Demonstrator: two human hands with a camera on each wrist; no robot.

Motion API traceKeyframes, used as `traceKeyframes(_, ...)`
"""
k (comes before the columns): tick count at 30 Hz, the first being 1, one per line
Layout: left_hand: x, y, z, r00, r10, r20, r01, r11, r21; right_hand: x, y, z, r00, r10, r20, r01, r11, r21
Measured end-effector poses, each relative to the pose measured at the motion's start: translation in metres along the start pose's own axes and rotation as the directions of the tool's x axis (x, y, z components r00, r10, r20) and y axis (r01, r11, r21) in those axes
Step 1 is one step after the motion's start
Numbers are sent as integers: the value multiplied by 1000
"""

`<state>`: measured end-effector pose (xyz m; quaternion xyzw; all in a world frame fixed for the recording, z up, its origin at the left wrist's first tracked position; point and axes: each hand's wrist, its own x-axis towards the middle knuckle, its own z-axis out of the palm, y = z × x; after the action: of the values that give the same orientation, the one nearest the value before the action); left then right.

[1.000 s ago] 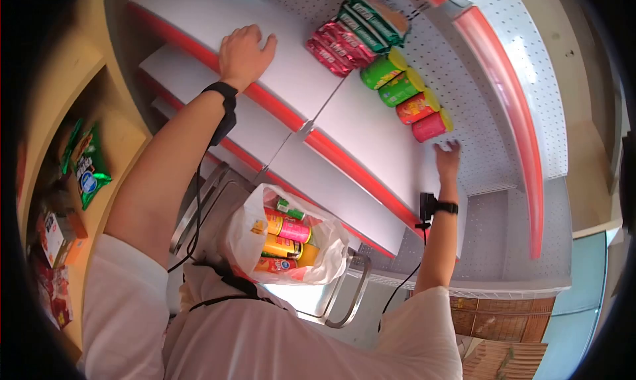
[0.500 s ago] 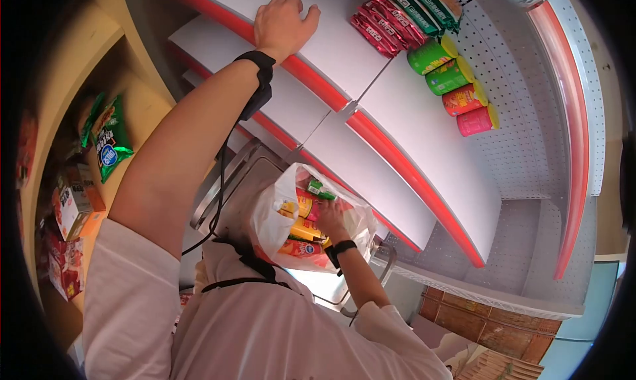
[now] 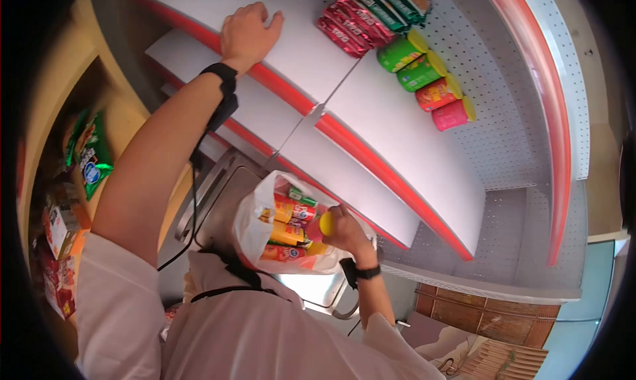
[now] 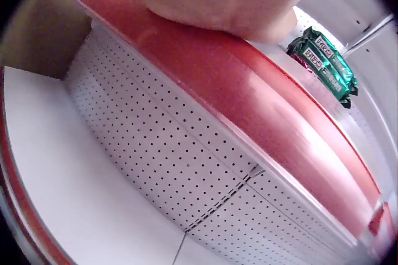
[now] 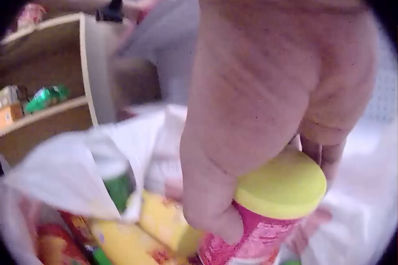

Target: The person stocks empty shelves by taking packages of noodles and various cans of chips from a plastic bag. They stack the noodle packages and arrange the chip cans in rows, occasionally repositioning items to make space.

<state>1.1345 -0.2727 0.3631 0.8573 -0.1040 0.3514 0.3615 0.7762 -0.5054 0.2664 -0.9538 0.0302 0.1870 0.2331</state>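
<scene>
My right hand (image 3: 351, 234) grips a pink canister (image 5: 261, 237) with a yellow lid (image 5: 283, 184), thumb on one side and fingers partly hidden behind it. It is at the mouth of a white plastic bag (image 3: 246, 231) packed with yellow, red and green cans and canisters. Up on the white shelf (image 3: 311, 69), my left hand (image 3: 248, 39) rests near the red front edge, fingers relaxed and holding nothing. Farther back on that shelf are red snack packs (image 3: 351, 28), green snack packs (image 3: 389, 8) and a row of yellow-lidded canisters (image 3: 422, 71), green, red and pink.
The bag sits on a metal cart (image 3: 222, 201) close against my body. Lower shelves (image 3: 344, 175) with red edges lie below the top one. At left, a wooden shelf unit (image 3: 126, 135) holds a green chip bag (image 3: 93, 158) and boxes (image 3: 63, 228).
My right hand went from beside the row's pink canister down into the bag, and now holds a yellow-lidded pink canister there. My left hand has stayed on the shelf while the view shifted.
</scene>
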Motion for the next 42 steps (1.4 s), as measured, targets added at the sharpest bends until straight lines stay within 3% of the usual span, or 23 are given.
traceKeyframes(1, 0, 1, 0, 1000, 15, 0, -15, 1000, 9, -18, -20, -40, 999, -32, 28, 31, 999, 29)
traceKeyframes(3, 0, 6, -4, 999, -11, 36, 10, 1000, 17, -52, -41, -109, 997, -40, 65, 15, 942, 337)
traceKeyframes(5, -1, 7, -5, 998, -37, 45, 37, 999, -8, -81, -23, -154, 960, -143, -241, 243, 854, 459)
traceKeyframes(7, 0, 9, -8, 997, -35, 62, 35, 999, -1, -92, -15, -206, 882, 11, -471, 240, 850, 469)
traceKeyframes(9, 1, 11, -10, 991, -82, 105, 82, 997, 2, -80, 4, -240, 675, 48, -737, 84, 986, 141)
traceKeyframes(11, 2, 12, -11, 991, -77, 108, 79, 997, -9, -57, 47, -267, 580, 7, -815, -184, 975, -123)
traceKeyframes(13, 2, 12, -11, 991, -76, 107, 78, 997, -15, -26, 121, -287, 597, 103, -796, -302, 947, -104)
traceKeyframes(17, 1, 12, -13, 992, -68, 106, 69, 998, -7, 13, 172, -307, 541, 248, -804, -329, 942, 69)
traceKeyframes(19, 2, 13, -14, 994, -57, 90, 58, 998, -14, 31, 227, -305, 398, 135, -907, -255, 966, 32)
traceKeyframes(20, 2, 14, -15, 994, -57, 96, 58, 998, -8, 34, 219, -305, 394, 131, -910, -251, 967, 31)
traceKeyframes(22, 3, 15, -16, 994, -58, 97, 59, 998, -1, 40, 188, -301, 494, 374, -785, -148, 926, 348)
traceKeyframes(29, 3, 12, -14, 995, -49, 87, 49, 999, -5, 38, 160, -292, 537, 370, -758, -158, 927, 341)
traceKeyframes(31, 1, 12, -12, 995, -52, 91, 52, 999, 1, 34, 158, -290, 626, 395, -672, -92, 893, 440)
traceKeyframes(34, 1, 12, -10, 998, -29, 52, 30, 999, -17, 28, 144, -285, 662, 386, -642, -73, 886, 458)
traceKeyframes(38, 2, 11, -9, 996, -62, 71, 63, 998, -13, 29, 151, -278, 643, 423, -639, -96, 872, 481)
traceKeyframes(39, 2, 11, -9, 995, -65, 74, 66, 998, -15, 31, 152, -275, 569, 335, -751, -242, 941, 237)
traceKeyframes(40, 3, 11, -9, 996, -62, 71, 63, 998, -16, 32, 154, -275, 512, 209, -833, -394, 919, -11)
traceKeyframes(42, 2, 11, -10, 994, -54, 93, 54, 999, -3, 33, 133, -279, 521, 157, -839, -377, 924, -61)
